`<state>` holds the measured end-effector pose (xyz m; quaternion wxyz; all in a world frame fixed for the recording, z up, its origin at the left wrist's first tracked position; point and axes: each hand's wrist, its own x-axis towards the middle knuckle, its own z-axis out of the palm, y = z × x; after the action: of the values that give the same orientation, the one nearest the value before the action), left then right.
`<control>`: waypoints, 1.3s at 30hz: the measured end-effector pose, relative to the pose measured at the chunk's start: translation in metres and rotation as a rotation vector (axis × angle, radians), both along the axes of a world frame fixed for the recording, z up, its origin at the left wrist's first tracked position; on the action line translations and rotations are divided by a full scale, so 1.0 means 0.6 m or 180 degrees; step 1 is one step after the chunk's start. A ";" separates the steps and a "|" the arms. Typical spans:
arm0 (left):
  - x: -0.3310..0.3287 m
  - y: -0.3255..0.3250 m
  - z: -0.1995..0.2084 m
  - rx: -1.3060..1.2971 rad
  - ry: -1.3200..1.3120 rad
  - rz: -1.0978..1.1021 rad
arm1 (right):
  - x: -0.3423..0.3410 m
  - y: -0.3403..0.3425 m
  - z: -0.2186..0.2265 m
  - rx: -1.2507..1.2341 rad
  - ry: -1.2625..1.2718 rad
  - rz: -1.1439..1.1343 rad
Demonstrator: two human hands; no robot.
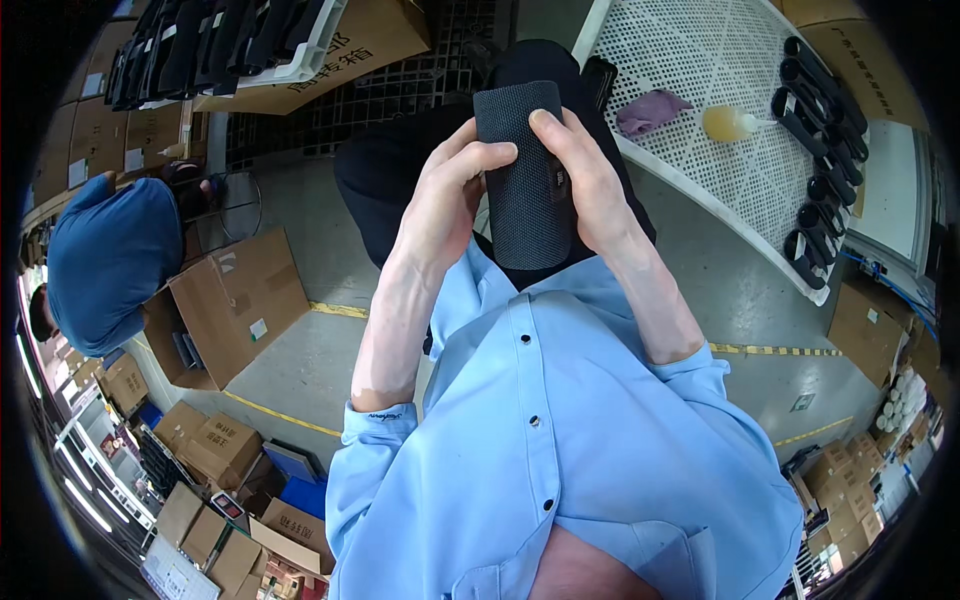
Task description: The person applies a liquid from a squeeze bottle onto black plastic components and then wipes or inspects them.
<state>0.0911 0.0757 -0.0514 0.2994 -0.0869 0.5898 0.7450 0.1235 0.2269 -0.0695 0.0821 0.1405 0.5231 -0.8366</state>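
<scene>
Above my lap (385, 175), I am gripping a dark textured cylinder (523, 205), my left hand (446, 190) clasping one side and my right hand (590, 185) the other. A purple cloth (652, 112) is lying on a white perforated tray (665, 55) at right.

I see both forearms bare, the left one (388, 325) and the right one (655, 290) slanting inward from bent elbows. The left hand (447, 195) and right hand (588, 185) face each other in a two-sided grip, left thumb (490, 156) slightly lower than right thumb (556, 138), the other fingers mostly hidden from me.
</scene>
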 end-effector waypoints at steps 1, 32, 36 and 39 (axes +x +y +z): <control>0.001 0.000 -0.001 -0.0007 -0.0022 0.0002 | 0.001 -0.001 -0.001 0.0011 -0.0009 -0.0006; 0.018 0.006 -0.003 0.0072 -0.0181 0.0479 | 0.021 -0.015 -0.030 0.0715 0.0199 0.0224; 0.017 0.004 -0.002 -0.0014 -0.0172 0.0514 | 0.021 -0.019 -0.029 0.0727 0.0222 0.0218; 0.011 -0.006 -0.012 0.0043 -0.0202 0.0441 | 0.020 -0.022 -0.025 0.0773 0.0258 0.0205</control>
<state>0.0977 0.0719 -0.0585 0.2662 -0.1490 0.5676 0.7647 0.1358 0.2137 -0.0845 0.0701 0.0986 0.6277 -0.7690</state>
